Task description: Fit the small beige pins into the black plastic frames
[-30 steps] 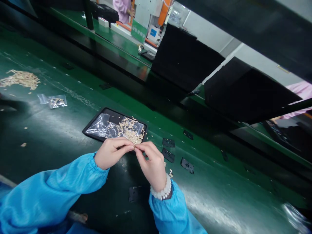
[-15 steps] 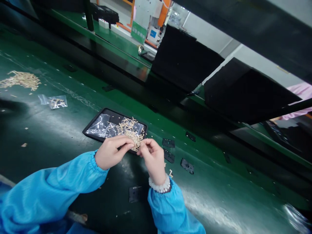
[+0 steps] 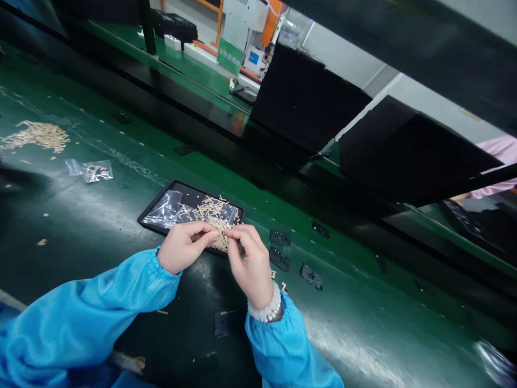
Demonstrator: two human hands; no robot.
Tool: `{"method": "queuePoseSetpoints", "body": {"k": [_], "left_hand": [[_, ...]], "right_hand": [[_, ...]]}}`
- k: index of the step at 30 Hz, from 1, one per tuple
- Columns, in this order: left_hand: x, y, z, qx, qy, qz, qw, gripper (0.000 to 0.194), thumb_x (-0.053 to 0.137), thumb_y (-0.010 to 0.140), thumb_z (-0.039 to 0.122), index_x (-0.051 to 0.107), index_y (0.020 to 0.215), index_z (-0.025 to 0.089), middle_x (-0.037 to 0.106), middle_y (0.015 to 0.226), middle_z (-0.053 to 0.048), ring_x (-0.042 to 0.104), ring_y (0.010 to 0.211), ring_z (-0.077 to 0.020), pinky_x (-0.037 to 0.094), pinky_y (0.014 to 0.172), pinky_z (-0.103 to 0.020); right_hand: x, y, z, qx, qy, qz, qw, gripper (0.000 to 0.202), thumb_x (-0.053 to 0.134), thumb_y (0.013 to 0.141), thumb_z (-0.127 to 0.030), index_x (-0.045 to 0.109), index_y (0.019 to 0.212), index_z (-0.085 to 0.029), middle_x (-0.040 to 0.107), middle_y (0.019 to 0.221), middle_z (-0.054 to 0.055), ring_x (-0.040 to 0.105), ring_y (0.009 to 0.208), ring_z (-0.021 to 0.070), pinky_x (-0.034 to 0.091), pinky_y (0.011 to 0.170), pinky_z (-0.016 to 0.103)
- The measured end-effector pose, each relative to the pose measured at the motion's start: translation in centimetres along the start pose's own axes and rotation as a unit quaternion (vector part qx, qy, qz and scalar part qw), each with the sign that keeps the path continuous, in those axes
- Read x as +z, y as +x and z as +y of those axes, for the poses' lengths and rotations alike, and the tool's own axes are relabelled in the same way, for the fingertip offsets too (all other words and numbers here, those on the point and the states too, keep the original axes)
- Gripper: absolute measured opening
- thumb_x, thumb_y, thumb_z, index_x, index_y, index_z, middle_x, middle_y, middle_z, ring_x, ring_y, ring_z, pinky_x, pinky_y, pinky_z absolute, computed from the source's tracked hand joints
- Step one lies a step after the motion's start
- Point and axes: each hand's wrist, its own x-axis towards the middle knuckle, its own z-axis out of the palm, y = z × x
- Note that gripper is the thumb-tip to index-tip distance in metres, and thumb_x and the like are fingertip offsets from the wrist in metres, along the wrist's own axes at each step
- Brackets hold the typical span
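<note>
My left hand (image 3: 186, 245) is pinched closed above the near edge of a black tray (image 3: 146, 222). Close beside it, my right hand (image 3: 249, 258) is closed too, thumb and fingers together, its fingertips almost meeting the left ones. Whatever lies between the fingertips is too small to make out. Under and behind the hands, a heap of small beige strips (image 3: 213, 207) fills the tray's right part. A clear plastic bag (image 3: 165, 207) lies in its left part. The right wrist wears a white beaded bracelet (image 3: 266, 307).
Several flat black plates (image 3: 311, 276) lie right of the tray, and another black plate (image 3: 223, 323) nearer me. Farther left are a beige pile (image 3: 40, 134) and a small filled bag (image 3: 97, 171). Dark panels (image 3: 307, 97) stand behind the green bench. A person's pink sleeve (image 3: 495, 161) shows far right.
My right hand has moved slightly left, bringing its fingertips nearer to my left hand's. The left hand stays nearly in place, and the view has shifted very little.
</note>
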Motion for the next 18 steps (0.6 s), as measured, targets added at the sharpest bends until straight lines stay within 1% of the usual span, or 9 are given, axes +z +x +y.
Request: {"method": "queuePoseSetpoints", "body": {"k": [3, 6, 10, 13, 15, 18], "left_hand": [[-0.1, -0.1, 0.0, 0.028, 0.006, -0.005, 1.000, 0.019, 0.060, 0.076, 0.030, 0.068, 0.069, 0.015, 0.068, 0.064, -0.002, 0.060, 0.055, -0.0128, 0.049, 0.053, -0.022], [-0.3, -0.2, -0.2, 0.084, 0.040, -0.004, 0.996, 0.016, 0.059, 0.078, 0.026, 0.069, 0.070, 0.016, 0.070, 0.069, -0.003, 0.063, 0.060, -0.0136, 0.051, 0.060, -0.023], [-0.5, -0.2, -0.4, 0.160, 0.099, -0.011, 0.982, 0.016, 0.056, 0.081, 0.021, 0.070, 0.073, 0.019, 0.071, 0.073, -0.002, 0.065, 0.068, -0.0146, 0.052, 0.068, -0.024], [-0.3, -0.4, -0.4, 0.215, 0.141, 0.006, 0.966, 0.018, 0.053, 0.082, 0.018, 0.070, 0.077, 0.018, 0.071, 0.075, -0.004, 0.065, 0.071, -0.0153, 0.052, 0.071, -0.025], [0.0, -0.5, -0.2, 0.230, 0.158, 0.015, 0.960, 0.019, 0.051, 0.083, 0.017, 0.069, 0.078, 0.018, 0.071, 0.076, -0.005, 0.065, 0.072, -0.0156, 0.052, 0.072, -0.026], [0.2, -0.6, 0.1, 0.207, 0.146, 0.013, 0.967, 0.020, 0.049, 0.083, 0.017, 0.068, 0.078, 0.018, 0.070, 0.077, -0.005, 0.064, 0.071, -0.0152, 0.051, 0.071, -0.025]], "right_hand": [[0.1, -0.1, -0.1, 0.004, -0.010, -0.013, 1.000, 0.010, 0.055, 0.084, -0.019, 0.065, 0.086, -0.021, 0.065, 0.089, 0.004, 0.061, 0.082, 0.0155, 0.048, 0.069, 0.026], [-0.1, -0.1, -0.1, -0.008, -0.013, -0.016, 1.000, 0.012, 0.055, 0.085, -0.019, 0.066, 0.083, -0.021, 0.066, 0.084, 0.003, 0.062, 0.079, 0.0150, 0.048, 0.068, 0.026], [-0.1, -0.2, -0.1, -0.014, -0.013, -0.017, 1.000, 0.015, 0.053, 0.085, -0.017, 0.067, 0.082, -0.021, 0.066, 0.082, 0.004, 0.062, 0.077, 0.0151, 0.048, 0.065, 0.025], [0.2, -0.3, -0.2, -0.011, -0.020, 0.005, 1.000, 0.015, 0.053, 0.082, -0.016, 0.067, 0.079, -0.021, 0.065, 0.081, 0.004, 0.061, 0.075, 0.0152, 0.048, 0.065, 0.026], [0.6, -0.4, -0.4, 0.002, -0.016, 0.025, 1.000, 0.015, 0.053, 0.080, -0.015, 0.066, 0.076, -0.021, 0.064, 0.079, 0.003, 0.060, 0.071, 0.0144, 0.047, 0.065, 0.026], [0.9, -0.3, -0.4, 0.041, 0.040, 0.042, 0.997, 0.013, 0.053, 0.077, -0.014, 0.063, 0.071, -0.020, 0.063, 0.076, 0.002, 0.058, 0.067, 0.0132, 0.047, 0.062, 0.025]]}}
